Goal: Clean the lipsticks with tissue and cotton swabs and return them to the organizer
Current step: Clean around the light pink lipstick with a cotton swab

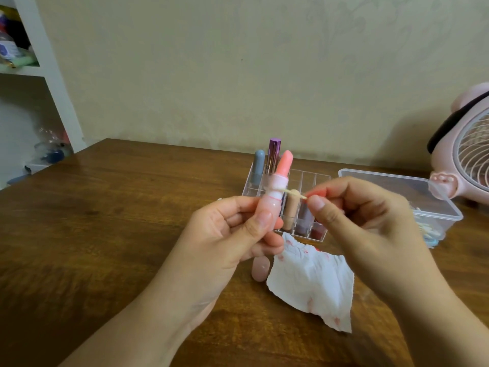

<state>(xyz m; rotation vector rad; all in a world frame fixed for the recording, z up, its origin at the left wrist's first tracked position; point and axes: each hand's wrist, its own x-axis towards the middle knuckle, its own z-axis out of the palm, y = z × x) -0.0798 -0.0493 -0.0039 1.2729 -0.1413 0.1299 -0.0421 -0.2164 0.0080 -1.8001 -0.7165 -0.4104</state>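
My left hand [232, 234] grips an uncapped pink lipstick [277, 186] upright, its coral stick extended. My right hand [352, 215] pinches a cotton swab [295, 193] whose tip touches the lipstick's white collar. Under my hands lies a white tissue [312, 282] stained with pink smears. The pale pink cap [260, 268] rests on the table beside the tissue. Behind stands a clear acrylic organizer [321, 181] holding a grey lipstick [258, 168], a purple lipstick [274, 154], a beige one [289, 210] and others partly hidden by my hands.
A clear lidded plastic box [397, 192] with cotton swabs sits at the right on the brown wooden table [105, 221]. A pink desk fan [465, 149] stands at the far right. A white shelf [53, 75] with clutter is at the left.
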